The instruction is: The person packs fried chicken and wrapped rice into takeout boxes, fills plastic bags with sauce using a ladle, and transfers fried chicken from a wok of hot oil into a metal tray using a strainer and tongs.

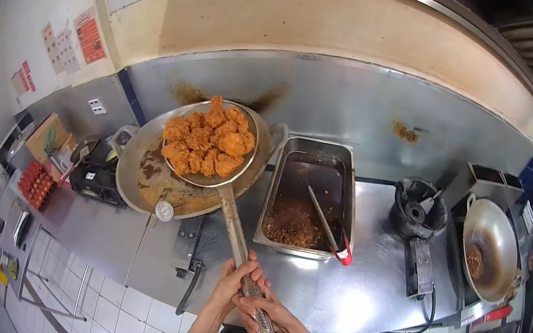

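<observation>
Both hands grip the long metal handle of a skimmer (233, 223). My left hand (232, 285) is wrapped round it a little higher up, and my right hand (266, 310) closes round it just below, near its end. Browned pieces of fried chicken (208, 138) are heaped in the skimmer's round head. That head is over a wide wok (133, 179) of oil with crumbs and foam, on the left of the counter. A dial thermometer (164, 210) sits at the wok's front rim. Whether the skimmer's head rests on the wok cannot be seen.
Right of the wok stands a deep steel pan (351, 198) of dark liquid and crumbs, with red-tipped tongs (323, 218) in it. Farther right are a gas burner (417, 210) and a second wok (491, 226). Egg trays (38, 185) stand at left; a hose (191, 288) hangs in front.
</observation>
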Tool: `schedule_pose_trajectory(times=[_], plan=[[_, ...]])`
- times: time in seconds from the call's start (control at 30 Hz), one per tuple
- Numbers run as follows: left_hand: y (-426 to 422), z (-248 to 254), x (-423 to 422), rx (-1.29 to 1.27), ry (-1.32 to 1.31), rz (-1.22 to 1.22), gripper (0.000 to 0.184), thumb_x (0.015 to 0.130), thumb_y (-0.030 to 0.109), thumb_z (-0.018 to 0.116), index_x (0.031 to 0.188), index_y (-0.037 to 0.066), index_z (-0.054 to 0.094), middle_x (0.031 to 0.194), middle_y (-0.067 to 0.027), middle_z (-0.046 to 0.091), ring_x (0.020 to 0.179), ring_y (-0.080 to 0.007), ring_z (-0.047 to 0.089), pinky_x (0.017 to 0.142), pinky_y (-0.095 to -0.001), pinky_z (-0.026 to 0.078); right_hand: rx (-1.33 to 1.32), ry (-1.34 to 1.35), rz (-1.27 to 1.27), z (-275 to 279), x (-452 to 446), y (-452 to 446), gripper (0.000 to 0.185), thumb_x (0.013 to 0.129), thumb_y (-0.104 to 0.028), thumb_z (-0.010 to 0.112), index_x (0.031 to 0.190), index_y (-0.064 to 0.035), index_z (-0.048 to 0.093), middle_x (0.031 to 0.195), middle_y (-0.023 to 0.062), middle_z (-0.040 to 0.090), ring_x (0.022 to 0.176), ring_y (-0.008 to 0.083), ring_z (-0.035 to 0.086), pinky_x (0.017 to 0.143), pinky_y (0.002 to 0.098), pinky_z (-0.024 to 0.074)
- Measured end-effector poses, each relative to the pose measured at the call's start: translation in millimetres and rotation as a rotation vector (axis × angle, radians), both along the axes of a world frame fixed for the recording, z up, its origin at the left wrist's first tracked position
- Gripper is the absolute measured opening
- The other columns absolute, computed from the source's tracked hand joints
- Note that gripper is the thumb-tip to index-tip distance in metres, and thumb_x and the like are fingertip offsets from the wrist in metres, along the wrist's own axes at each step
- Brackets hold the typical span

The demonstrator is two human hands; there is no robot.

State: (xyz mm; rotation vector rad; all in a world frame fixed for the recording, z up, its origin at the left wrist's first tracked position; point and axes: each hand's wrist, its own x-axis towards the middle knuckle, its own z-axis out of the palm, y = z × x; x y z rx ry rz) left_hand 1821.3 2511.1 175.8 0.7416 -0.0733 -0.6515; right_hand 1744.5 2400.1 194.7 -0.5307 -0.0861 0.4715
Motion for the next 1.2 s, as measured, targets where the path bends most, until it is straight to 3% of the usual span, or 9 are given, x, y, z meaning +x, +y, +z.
schedule_pose_trajectory(times=[0.17, 0.27, 0.6, 0.77, 0.9, 1.0, 1.2], plan=[[-16.2, -12.5, -9.0, 0.108, 0.029, 0.042, 0.017, 0.091, 0.011, 0.056, 0.106, 0.008, 0.048, 0.071, -0.0019, 0.047, 0.067, -0.0173, 0.054, 0.073, -0.0419, 0.051, 0.028, 0.049, 0.027, -29.2, -3.5, -16.2, 0.019, 0.091, -0.009, 0.057, 0.094, -0.0017, 0.040, 0.064, 0.0054, 0.043, 0.044, 0.0158, 0.050, 0.037, 0.0299, 0.0474], [-22.7, -10.9, -10.8, 0.069, 0.051, 0.043, 0.018, 0.092, 0.012, 0.058, 0.105, 0.006, 0.047, 0.073, -0.0036, 0.048, 0.068, -0.0186, 0.055, 0.076, -0.0438, 0.052, -0.005, 0.047, 0.037, -10.8, -4.0, -26.8, 0.019, 0.091, -0.010, 0.057, 0.089, -0.0017, 0.041, 0.063, 0.0053, 0.043, 0.043, 0.0155, 0.050, 0.038, 0.0295, 0.0471], [-66.2, 37.2, 14.4, 0.127, -0.119, -0.036, 0.022, 0.093, 0.016, 0.058, 0.108, 0.008, 0.045, 0.074, -0.0037, 0.050, 0.070, -0.0187, 0.058, 0.076, -0.0429, 0.053, 0.076, 0.030, -0.022, 7.5, 9.2, -65.9, 0.019, 0.091, -0.012, 0.058, 0.087, -0.0012, 0.043, 0.055, 0.0093, 0.047, 0.041, 0.0194, 0.053, 0.036, 0.0333, 0.0462], [-106.2, 57.0, 22.8, 0.083, -0.194, -0.182, 0.022, 0.091, 0.013, 0.057, 0.108, 0.008, 0.044, 0.073, -0.0017, 0.048, 0.068, -0.0158, 0.055, 0.073, -0.0392, 0.053, 0.033, -0.075, -0.154, 18.0, 6.6, -87.3, 0.018, 0.091, -0.012, 0.057, 0.092, -0.0014, 0.042, 0.059, 0.0077, 0.047, 0.043, 0.0193, 0.053, 0.039, 0.0342, 0.0486], [-133.8, 39.1, 25.4, 0.038, -0.188, -0.324, 0.022, 0.093, 0.014, 0.056, 0.110, 0.007, 0.043, 0.074, -0.0024, 0.048, 0.070, -0.0172, 0.055, 0.073, -0.0407, 0.052, -0.008, -0.112, -0.305, 23.3, -3.6, -104.0, 0.017, 0.091, -0.010, 0.055, 0.096, -0.0026, 0.040, 0.064, 0.0054, 0.045, 0.048, 0.0194, 0.055, 0.041, 0.0351, 0.0508], [-156.9, 22.4, 23.1, -0.022, -0.147, -0.408, 0.021, 0.094, 0.015, 0.054, 0.111, 0.007, 0.044, 0.075, -0.0028, 0.048, 0.071, -0.0163, 0.054, 0.076, -0.0395, 0.050, -0.090, -0.038, -0.445, 12.1, -11.1, -113.9, 0.023, 0.087, -0.008, 0.057, 0.100, -0.0013, 0.039, 0.063, 0.0047, 0.041, 0.042, 0.0183, 0.050, 0.038, 0.0344, 0.0502], [-184.4, -26.6, 19.1, -0.071, -0.004, -0.529, 0.018, 0.094, 0.013, 0.057, 0.109, 0.009, 0.048, 0.075, -0.0031, 0.051, 0.071, -0.0160, 0.056, 0.075, -0.0376, 0.050, -0.099, 0.049, -0.521, -19.0, -20.3, -131.5, 0.021, 0.087, -0.010, 0.057, 0.097, -0.0045, 0.039, 0.063, 0.0046, 0.041, 0.043, 0.0190, 0.050, 0.039, 0.0353, 0.0494]])
